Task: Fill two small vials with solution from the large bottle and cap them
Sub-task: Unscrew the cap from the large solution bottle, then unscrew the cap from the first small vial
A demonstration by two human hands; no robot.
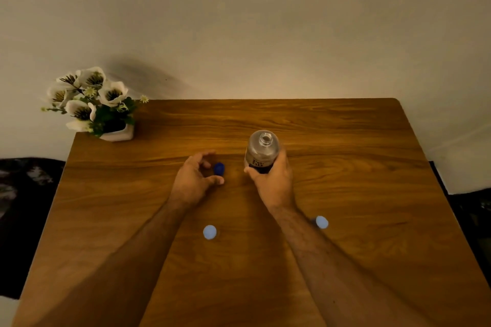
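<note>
From the head camera, the large bottle stands upright and uncapped at mid-table, the right hand wrapped around its lower body. Just left, the left hand curls loosely open beside the dark blue cap, which rests on the table. Two pale-capped vials stand nearer, either side of the right forearm. Their contents cannot be made out; the right one lies closer to the bottle hand.

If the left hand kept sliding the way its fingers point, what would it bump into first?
Most likely the dark blue cap. The left hand is open, and its fingers curl toward the cap, which sits just past them on the table. Beyond that stands the open bottle, held by the right hand. Depth is hard to judge.
</note>
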